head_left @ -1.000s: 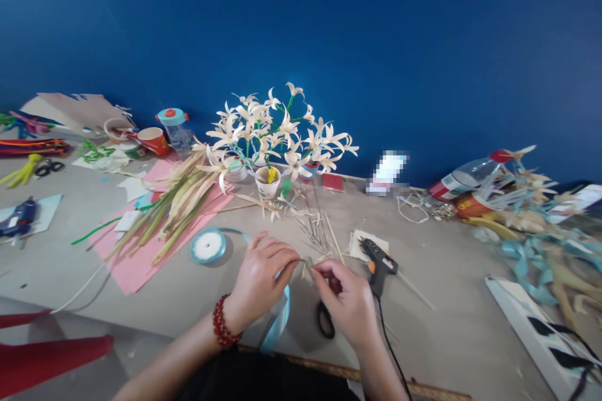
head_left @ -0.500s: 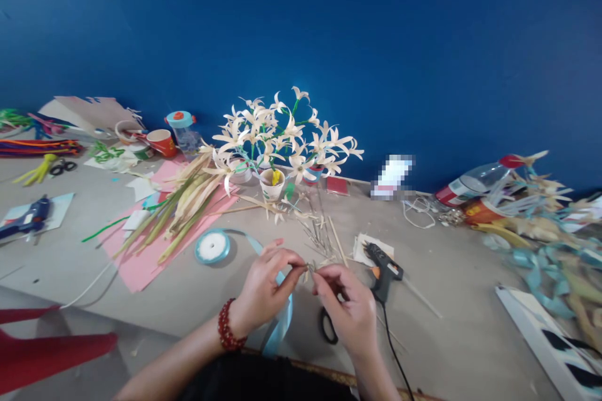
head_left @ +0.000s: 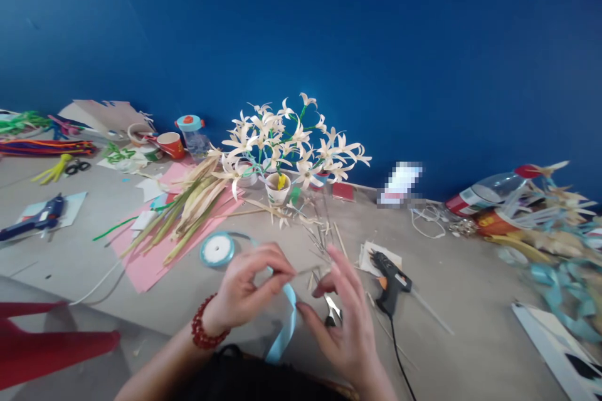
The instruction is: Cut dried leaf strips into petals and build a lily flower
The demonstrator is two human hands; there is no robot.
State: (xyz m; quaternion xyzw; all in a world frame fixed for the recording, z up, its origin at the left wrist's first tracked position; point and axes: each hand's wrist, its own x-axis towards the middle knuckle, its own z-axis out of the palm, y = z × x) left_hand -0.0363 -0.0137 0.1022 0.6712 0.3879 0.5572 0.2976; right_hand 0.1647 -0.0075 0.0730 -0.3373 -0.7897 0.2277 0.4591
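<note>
My left hand (head_left: 251,288), with a red bead bracelet at the wrist, pinches a thin stick-like stem (head_left: 306,272) between thumb and fingertips. The stem points right, toward my right hand (head_left: 345,326), which is open with its fingers spread and holds nothing. Light blue ribbon (head_left: 283,332) hangs between my hands, close to the right thumb; I cannot tell whether they touch. It runs back to a ribbon spool (head_left: 217,249) beyond my left hand. Scissors (head_left: 333,308) lie partly hidden behind my right hand. Several thin sticks (head_left: 320,235) are scattered just beyond my fingers.
White artificial flowers (head_left: 301,138) stand in cups at the back. A black glue gun (head_left: 392,282) with its cord lies right. Dried husks (head_left: 188,213) rest on pink paper (head_left: 136,276) at left. A plastic bottle (head_left: 489,191) and a white power strip (head_left: 540,338) are far right.
My right hand has let go of the stem's area and spread its fingers, moving slightly down. My left hand has shifted left, still pinching. The view has turned slightly left.
</note>
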